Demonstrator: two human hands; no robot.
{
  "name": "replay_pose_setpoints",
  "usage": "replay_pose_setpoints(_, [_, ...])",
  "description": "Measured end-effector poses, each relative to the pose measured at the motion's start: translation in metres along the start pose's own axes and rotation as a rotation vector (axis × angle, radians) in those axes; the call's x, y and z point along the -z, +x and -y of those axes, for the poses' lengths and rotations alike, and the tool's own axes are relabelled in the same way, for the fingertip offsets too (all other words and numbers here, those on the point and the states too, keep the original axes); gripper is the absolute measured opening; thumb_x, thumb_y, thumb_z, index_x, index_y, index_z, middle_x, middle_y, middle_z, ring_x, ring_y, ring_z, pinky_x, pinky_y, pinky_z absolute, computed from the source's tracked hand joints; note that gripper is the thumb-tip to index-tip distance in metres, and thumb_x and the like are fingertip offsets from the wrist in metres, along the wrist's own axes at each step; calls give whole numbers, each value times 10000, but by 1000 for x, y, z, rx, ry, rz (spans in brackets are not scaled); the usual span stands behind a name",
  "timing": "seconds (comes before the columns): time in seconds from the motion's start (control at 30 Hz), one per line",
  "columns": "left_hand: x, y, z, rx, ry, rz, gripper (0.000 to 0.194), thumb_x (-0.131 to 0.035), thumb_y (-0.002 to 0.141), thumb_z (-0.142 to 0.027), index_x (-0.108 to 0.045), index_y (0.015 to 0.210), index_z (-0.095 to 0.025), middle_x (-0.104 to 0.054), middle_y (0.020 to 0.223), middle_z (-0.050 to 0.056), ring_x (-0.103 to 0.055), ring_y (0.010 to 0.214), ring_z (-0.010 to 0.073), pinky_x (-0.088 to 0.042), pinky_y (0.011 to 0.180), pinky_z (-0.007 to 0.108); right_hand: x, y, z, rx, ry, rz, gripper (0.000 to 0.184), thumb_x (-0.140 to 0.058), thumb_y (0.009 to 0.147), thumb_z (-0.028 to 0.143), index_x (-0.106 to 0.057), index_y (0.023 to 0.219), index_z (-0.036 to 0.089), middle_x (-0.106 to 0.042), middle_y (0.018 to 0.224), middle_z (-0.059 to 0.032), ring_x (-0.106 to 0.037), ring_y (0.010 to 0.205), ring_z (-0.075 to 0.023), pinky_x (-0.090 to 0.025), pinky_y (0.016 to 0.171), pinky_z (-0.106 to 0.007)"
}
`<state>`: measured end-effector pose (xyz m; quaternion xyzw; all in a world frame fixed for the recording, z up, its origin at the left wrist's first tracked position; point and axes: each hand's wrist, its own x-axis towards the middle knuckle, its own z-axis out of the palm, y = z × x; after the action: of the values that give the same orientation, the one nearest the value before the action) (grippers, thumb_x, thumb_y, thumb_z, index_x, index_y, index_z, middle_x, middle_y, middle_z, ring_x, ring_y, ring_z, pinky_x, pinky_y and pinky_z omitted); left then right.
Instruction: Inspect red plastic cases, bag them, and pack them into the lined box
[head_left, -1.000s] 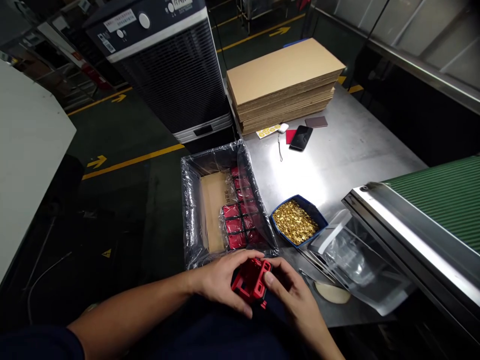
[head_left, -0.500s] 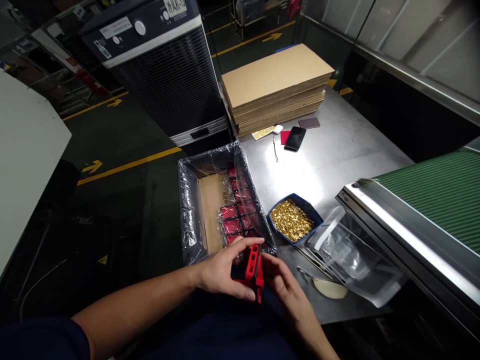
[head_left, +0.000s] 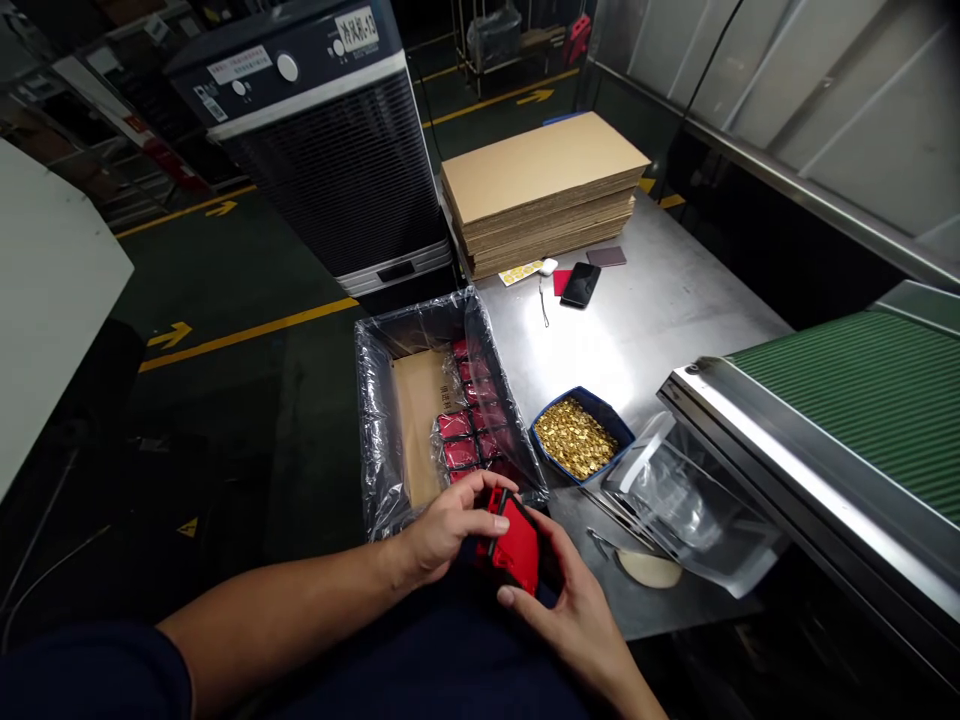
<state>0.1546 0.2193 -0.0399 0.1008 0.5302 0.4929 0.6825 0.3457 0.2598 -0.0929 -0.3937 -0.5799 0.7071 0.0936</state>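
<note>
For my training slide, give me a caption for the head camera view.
The left hand and right hand hold a red part by a plastic-lined box.

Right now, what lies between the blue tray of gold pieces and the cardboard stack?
In the head view, a black phone and a red card lie there on the steel table.

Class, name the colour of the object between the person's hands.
Bright red, clearest in the head view, on the plastic object.
</note>
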Motion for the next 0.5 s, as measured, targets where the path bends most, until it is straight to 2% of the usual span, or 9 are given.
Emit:
replay_pose_setpoints(0.13, [-4, 5, 5, -10, -40, -161, 303, -762, 698, -310, -622, 898, -132, -650, 896, 49, -585, 732, 124, -456, 682, 239, 0, -3, -1, 26, -112, 37, 819, -740, 745, 531, -351, 1417, 270, -437, 1468, -70, -447, 1348, -235, -372, 1171, -421])
replay_pose_setpoints(0.27, [0, 11, 12, -68, -47, -233, 370, -748, 761, -466, -600, 760, -128, -654, 831, 57, -588, 715, 124, -453, 654, 226, 0, -3, 3, 38, -112, 108, 780, -724, 769, 535, -358, 1412, 288, -445, 1465, -46, -453, 1338, -214, -378, 1157, -389])
replay_pose_setpoints(0.4, [2, 12, 16, -74, -21, -252, 432, -717, 785, -538, -633, 789, -115, -631, 753, 46, -572, 652, 117, -440, 618, 226, 0, -3, 11, 10, -52, 159, 683, -684, 808, 552, -406, 1378, 299, -506, 1414, -20, -484, 1302, -196, -385, 1136, -361])
replay_pose_setpoints(0.5, [2, 8, 16, -74, -10, -240, 453, -720, 786, -558, -619, 841, -120, -650, 824, 51, -573, 665, 107, -452, 656, 231, 0, -3, 12, 0, -3, 176, 591, -623, 857, 562, -439, 1354, 299, -541, 1376, -11, -511, 1270, -186, -387, 1124, -357])
